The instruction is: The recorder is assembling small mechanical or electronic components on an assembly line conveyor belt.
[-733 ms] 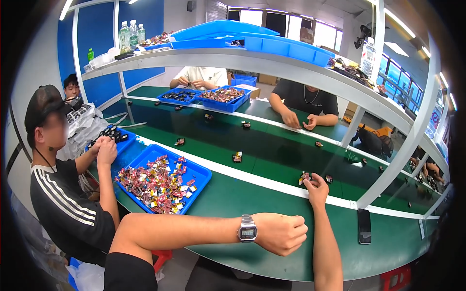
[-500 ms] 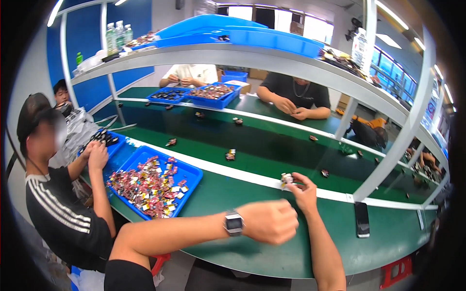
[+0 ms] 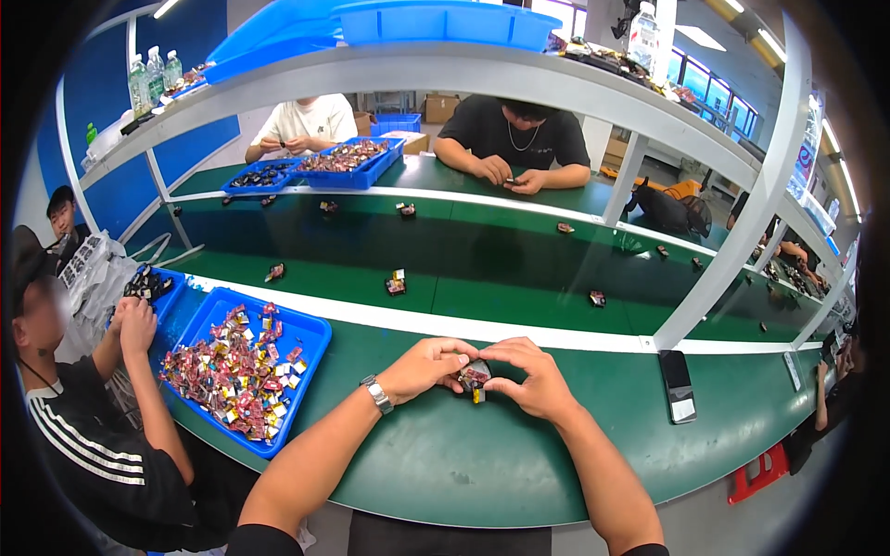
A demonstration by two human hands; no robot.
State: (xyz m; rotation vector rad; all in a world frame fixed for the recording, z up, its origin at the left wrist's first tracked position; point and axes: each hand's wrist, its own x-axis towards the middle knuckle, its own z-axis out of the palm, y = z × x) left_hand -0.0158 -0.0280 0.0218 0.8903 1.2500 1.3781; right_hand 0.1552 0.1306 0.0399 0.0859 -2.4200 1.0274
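Above the green bench top (image 3: 445,491), my left hand (image 3: 422,367) and my right hand (image 3: 536,382) meet with bent fingers. Between them they grip a small reddish circuit-board piece (image 3: 475,374), with a grey rounded part above it and a yellow-and-white tab hanging below. The fingertips partly cover it, so its full shape is hidden. A blue tray (image 3: 320,345) stands to the left of my left hand, with many loose red, white and yellow pieces (image 3: 236,375) heaped in it.
Beyond a white rail runs a dark green conveyor belt (image 3: 501,241) with scattered small pieces. A phone (image 3: 679,387) lies to the right. A metal shelf frame (image 3: 445,69) spans overhead, its post (image 3: 732,213) at right. One co-worker sits at left, others across the belt.
My left hand has drawn back and turned to meet my right. My right hand has brought the piece nearer and left; both now grip it. The view has shifted rightward.
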